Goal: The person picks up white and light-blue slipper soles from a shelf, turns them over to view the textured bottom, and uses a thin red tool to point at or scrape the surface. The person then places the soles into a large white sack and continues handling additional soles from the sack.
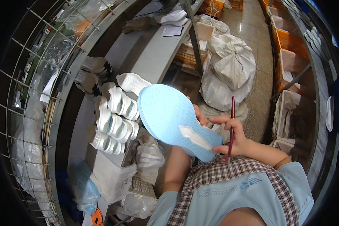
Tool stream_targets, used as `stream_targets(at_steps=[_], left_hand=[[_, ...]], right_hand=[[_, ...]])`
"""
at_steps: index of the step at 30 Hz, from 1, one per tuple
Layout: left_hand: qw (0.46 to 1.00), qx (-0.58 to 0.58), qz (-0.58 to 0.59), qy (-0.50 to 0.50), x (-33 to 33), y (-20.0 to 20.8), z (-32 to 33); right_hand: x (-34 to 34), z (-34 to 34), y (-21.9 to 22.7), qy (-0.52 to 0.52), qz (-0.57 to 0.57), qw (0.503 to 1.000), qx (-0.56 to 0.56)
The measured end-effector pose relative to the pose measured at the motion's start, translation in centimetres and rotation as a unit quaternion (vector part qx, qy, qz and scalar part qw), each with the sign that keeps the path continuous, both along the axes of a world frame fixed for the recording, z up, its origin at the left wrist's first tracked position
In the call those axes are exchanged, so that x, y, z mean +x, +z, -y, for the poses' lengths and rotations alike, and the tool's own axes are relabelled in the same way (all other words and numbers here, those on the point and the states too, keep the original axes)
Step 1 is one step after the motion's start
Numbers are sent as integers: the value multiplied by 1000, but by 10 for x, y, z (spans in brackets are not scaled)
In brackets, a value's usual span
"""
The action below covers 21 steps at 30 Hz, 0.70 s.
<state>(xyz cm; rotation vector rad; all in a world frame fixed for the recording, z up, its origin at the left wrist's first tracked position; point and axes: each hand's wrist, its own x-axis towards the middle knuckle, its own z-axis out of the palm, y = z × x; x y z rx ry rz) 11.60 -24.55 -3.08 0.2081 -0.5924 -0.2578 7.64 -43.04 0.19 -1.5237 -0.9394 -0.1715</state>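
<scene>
A light blue shoe sole (164, 113) with a white inset near its heel is held up in front of me, its patterned underside showing. My left hand (200, 116) grips it from behind; only some fingertips show past the edge, and the palm is hidden. At the heel end, my right hand (239, 137) touches the sole with its fingers. A slim dark red brush or pen (232, 113) stands nearly upright in that same hand. Left of the sole, several white shoe soles (118, 128) lie stacked in rows on the bench.
Along the left runs a wire mesh rack (22, 113) holding plastic wrap. Darker-toned soles (88, 81) sit by it. White sacks (231, 62) stand on the floor ahead. Orange crates (290, 43) line the right side. Plastic bags (148, 158) hang below the bench (150, 56).
</scene>
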Motion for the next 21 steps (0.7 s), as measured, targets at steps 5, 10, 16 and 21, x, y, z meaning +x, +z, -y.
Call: stream_targets(at_steps=[5, 10, 16, 21], left_hand=[[996, -80, -37, -26, 7, -4, 3], [993, -110, -24, -23, 12, -1, -3], [992, -116, -42, -11, 16, -7, -7], [987, -103, -122, -28, 19, -26, -3]], right_hand=[[-6, -3, -5, -2, 0, 1000, -5], [-10, -5, -4, -23, 38, 999, -21], [-13, -11, 7, -50, 45, 997, -47], [-18, -25, 16, -113, -5, 973, -200]])
